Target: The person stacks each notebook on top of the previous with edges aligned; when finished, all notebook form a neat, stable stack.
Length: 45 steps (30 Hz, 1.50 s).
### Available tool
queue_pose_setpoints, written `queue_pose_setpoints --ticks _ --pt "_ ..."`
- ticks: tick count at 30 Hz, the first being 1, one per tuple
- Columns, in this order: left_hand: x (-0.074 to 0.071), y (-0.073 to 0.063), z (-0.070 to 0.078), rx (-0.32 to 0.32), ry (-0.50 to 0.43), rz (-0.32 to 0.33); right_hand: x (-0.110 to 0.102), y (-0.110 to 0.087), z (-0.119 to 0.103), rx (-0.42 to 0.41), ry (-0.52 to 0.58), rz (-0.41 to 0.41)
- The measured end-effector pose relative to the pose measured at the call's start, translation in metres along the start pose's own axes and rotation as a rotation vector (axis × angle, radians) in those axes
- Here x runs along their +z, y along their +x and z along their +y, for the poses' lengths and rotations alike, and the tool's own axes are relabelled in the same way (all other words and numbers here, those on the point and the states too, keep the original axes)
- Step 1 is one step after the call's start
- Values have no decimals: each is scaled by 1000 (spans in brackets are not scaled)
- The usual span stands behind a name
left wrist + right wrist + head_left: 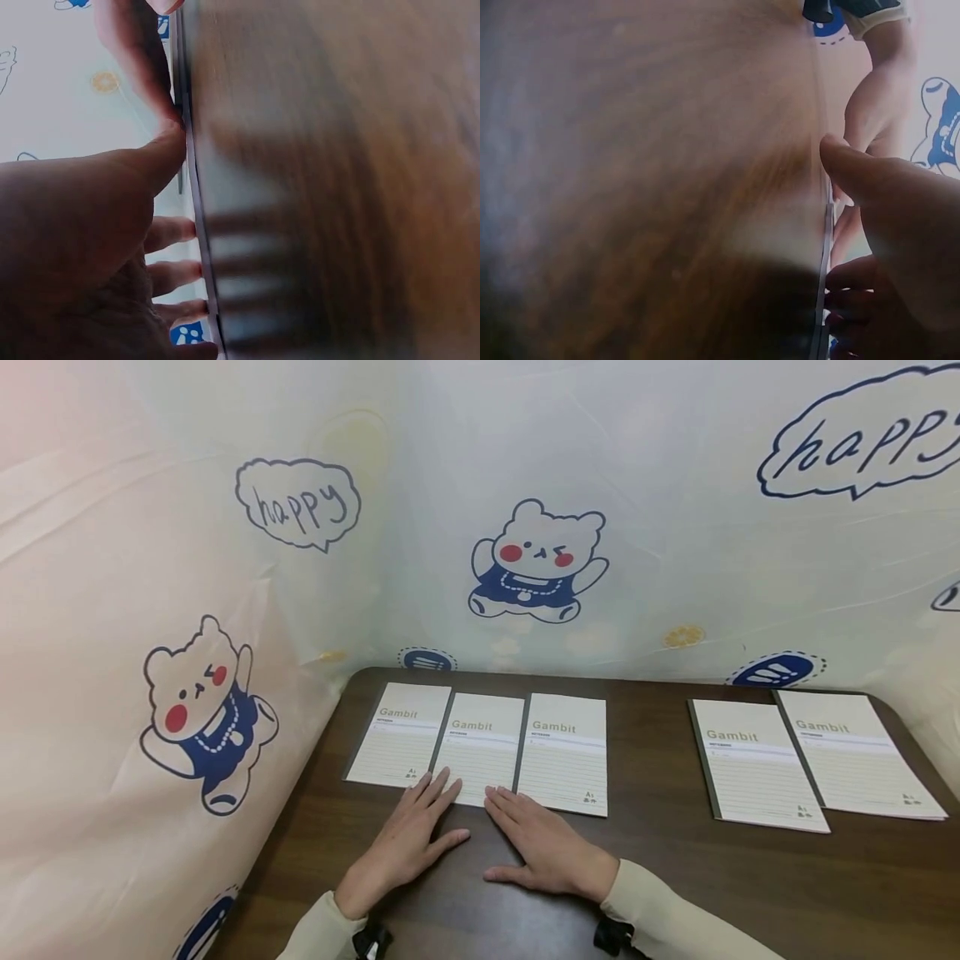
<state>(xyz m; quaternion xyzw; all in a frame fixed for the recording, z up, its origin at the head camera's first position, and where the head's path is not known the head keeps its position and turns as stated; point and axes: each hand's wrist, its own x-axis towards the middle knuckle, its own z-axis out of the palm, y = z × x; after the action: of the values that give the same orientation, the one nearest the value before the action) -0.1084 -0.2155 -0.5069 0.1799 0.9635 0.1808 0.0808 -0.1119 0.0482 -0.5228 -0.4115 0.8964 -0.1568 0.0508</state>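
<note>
LH (411, 837) + RH (546, 847) @ "Gambit" nbks (483, 750)

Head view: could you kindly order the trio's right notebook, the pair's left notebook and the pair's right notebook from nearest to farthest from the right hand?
1. Trio's right notebook, beyond the right hand.
2. Pair's left notebook, to the right.
3. Pair's right notebook, farthest right.

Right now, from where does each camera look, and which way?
Head: worn on the head, facing forward and down at the table and notebooks; left hand, right hand and sleeves show.
Left wrist: on that wrist, facing low across the table; left hand close, part of the right hand at top.
Right wrist: on that wrist, likewise low; right hand close, left hand at top.
Shared: both wrist views show table and both hands.
</note>
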Motion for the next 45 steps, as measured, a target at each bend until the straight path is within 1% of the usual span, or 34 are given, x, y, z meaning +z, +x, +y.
queue_pose_setpoints --ticks 6,13,18,21,23,25,27,31,34,36,38,41,43,45 --pt "-2 -13 8 -9 22 0 1 -7 -8 -18 14 -21" --pt "-2 -31 17 -25 19 4 4 -23 -23 -70 16 -16" --pt "-2 -42 19 -35 16 -3 6 -31 -32 -91 12 -29" --pt "-1 -45 18 -34 15 3 6 -32 -34 -85 53 -28" --pt "1 -46 17 -40 6 17 5 -33 -35 -61 137 -21" --pt "2 -46 15 -55 -13 50 3 -35 -35 -21 269 -7" --pt "3 -45 13 -78 -36 104 0 -37 -35 48 417 14" --pt "1 -42 8 -143 -114 236 -7 -41 -38 218 751 102" --pt "-2 -39 4 -213 -211 294 -12 -41 -39 322 999 172" --pt "-4 -37 3 -260 -276 309 -16 -40 -40 372 1160 177" --pt "-6 -36 3 -300 -330 313 -21 -40 -40 426 1334 149" --pt "-7 -36 5 -339 -382 317 -28 -38 -40 511 1592 97" --pt "-7 -36 6 -355 -418 328 -29 -36 -40 565 1720 92" --pt "-7 -37 5 -373 -472 339 -29 -34 -38 606 1785 109"
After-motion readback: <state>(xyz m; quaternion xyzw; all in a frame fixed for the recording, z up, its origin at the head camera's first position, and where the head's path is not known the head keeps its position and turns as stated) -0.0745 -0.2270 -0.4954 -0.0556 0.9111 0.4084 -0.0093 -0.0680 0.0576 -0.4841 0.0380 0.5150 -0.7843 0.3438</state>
